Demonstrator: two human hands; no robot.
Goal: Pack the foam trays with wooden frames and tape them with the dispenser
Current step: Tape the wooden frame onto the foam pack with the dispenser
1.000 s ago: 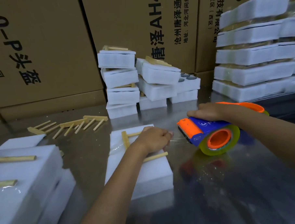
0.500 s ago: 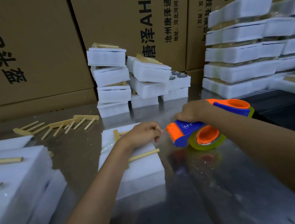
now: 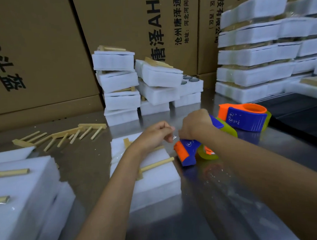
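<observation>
Right hand: curled over the tape dispenser, cutter end down, just right of the foam tray.
Left hand: nearer the tray, fingertips pinching the clear tape end between hands.
Tray: long axis front-to-back; wooden frame on top; it lies left of the tape, so the pull likely runs leftward.
Second dispenser: beyond-right, marked "C Z".
Cartons: "AH", Chinese print.
</observation>
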